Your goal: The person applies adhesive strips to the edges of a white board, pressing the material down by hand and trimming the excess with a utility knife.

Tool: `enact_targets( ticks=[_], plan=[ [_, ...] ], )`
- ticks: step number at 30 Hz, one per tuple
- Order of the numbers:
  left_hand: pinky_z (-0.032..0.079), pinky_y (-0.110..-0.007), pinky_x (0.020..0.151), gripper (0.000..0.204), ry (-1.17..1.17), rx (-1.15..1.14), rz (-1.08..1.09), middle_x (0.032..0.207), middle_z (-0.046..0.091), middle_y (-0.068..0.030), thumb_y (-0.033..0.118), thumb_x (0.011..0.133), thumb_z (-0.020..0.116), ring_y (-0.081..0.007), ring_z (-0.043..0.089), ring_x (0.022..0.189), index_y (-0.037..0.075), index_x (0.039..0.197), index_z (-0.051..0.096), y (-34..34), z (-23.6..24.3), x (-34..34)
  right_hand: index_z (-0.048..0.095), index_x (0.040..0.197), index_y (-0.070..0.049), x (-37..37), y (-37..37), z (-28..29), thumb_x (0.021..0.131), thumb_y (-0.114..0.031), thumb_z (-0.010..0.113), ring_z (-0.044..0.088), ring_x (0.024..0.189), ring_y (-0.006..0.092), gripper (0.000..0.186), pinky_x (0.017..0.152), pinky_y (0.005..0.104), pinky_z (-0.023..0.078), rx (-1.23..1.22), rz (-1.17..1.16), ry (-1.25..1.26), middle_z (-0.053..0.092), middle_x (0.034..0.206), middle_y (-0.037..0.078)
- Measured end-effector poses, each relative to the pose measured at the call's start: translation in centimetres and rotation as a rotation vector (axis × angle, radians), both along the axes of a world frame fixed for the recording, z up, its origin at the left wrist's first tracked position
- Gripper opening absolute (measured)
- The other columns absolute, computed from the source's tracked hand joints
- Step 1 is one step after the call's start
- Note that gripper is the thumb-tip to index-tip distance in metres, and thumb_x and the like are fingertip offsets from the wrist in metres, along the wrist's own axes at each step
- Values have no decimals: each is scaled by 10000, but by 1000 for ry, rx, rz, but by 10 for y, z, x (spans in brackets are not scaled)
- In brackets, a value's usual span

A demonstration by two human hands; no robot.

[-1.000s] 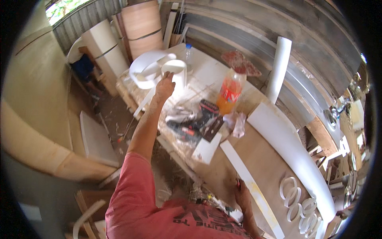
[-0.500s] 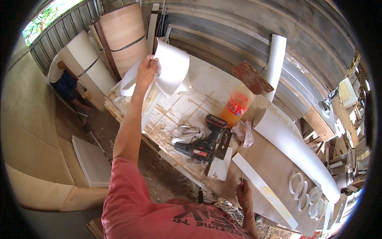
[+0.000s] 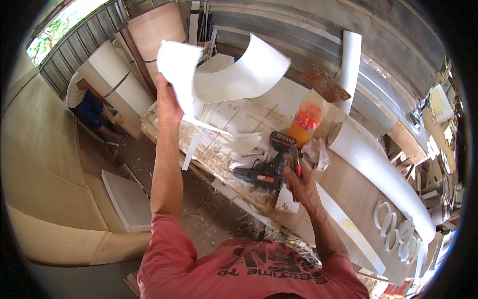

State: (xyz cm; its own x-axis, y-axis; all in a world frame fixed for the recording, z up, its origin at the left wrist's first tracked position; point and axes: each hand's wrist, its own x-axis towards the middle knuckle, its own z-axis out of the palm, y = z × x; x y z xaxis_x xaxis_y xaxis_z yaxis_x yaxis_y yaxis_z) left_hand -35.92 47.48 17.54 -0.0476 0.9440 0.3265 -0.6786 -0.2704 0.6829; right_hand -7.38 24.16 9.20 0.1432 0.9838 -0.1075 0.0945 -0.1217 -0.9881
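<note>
My left hand (image 3: 170, 102) is closed on a thin, flexible white sheet (image 3: 239, 77), lifted above the far left of the workbench (image 3: 251, 117). The sheet curls up at both sides, and a narrow strip hangs beneath it. My right hand (image 3: 300, 183) is closed around a small red tool (image 3: 298, 168); its exact kind is hard to make out. Just left of that hand lies a black and red cordless drill (image 3: 264, 175), partly covered by my fingers. Crumpled greyish cloth (image 3: 249, 158) sits beside the drill.
Behind the drill stands an orange-filled bottle (image 3: 304, 122), with a rusty brown plate (image 3: 326, 82) farther back. A large white roll (image 3: 383, 172) and several white rings (image 3: 393, 229) occupy the right. At far left, another person (image 3: 89, 107) bends beside banded sheet rolls (image 3: 112, 74).
The white sheet has spread out toward the right, with my left hand shifted slightly lower and left. My right hand has moved up from the bench's near edge to beside the drill, still gripping the red tool.
</note>
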Motion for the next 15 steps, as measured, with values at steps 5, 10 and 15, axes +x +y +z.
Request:
enact_targets(
  ticks=[5,10,15],
  plan=[
    [428,-372,878,296,-186,116,84,933,487,9,417,946,474,-158,463,904,134,1008,534,-18,9,-23,460,1293,-73,-34,33,13,924,-212,518,453,538,65,399,524,282,481,13,90,127,509,747,19],
    [468,-323,821,397,-226,434,-197,872,470,-27,445,946,439,-196,511,910,79,1088,499,-24,22,-56,426,1307,-76,-57,48,-10,927,-225,530,459,508,70,421,351,228,378,99,148,202,538,770,40],
    [401,-401,947,309,-313,633,-450,1006,436,-26,331,967,376,-197,452,972,72,1115,457,-54,65,-46,345,1321,-50,-66,34,21,932,-273,521,456,513,74,482,397,217,408,308,-49,335,546,834,62]
  ],
)
